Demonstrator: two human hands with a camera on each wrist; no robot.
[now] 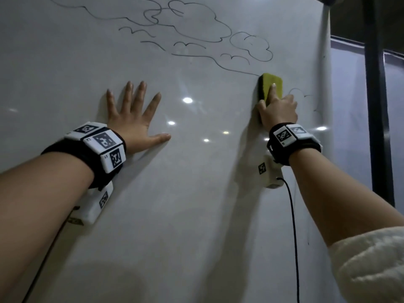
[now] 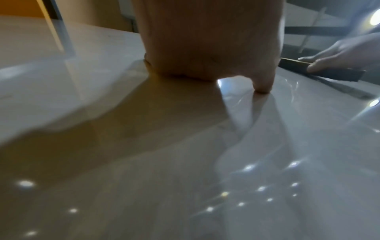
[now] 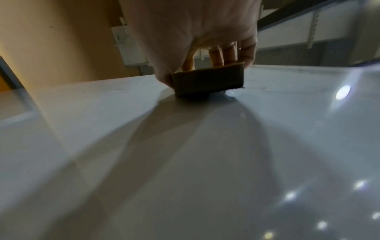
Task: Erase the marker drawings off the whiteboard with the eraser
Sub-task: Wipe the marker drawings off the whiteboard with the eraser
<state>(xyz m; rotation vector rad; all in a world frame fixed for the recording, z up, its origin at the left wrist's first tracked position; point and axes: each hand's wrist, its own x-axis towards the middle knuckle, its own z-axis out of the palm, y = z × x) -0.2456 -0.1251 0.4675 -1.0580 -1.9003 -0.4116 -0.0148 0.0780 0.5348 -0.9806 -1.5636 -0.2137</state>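
Observation:
The whiteboard (image 1: 196, 193) fills the head view, with black marker drawings (image 1: 203, 25) of clouds and wavy lines across its upper part. A yellow eraser (image 1: 271, 86) with a dark felt side lies against the board at the end of a long drawn line. My right hand (image 1: 278, 108) grips it, thumb on its left edge and fingers on its back; the right wrist view shows the eraser (image 3: 207, 81) pressed to the board. My left hand (image 1: 133, 114) lies flat on the board with fingers spread, well to the left of the eraser.
The board's right edge (image 1: 325, 62) is a white frame, with a dark vertical post (image 1: 376, 84) and a window beyond it. A few faint marker strokes (image 1: 306, 99) sit right of the eraser. Black cables hang from both wrist cameras.

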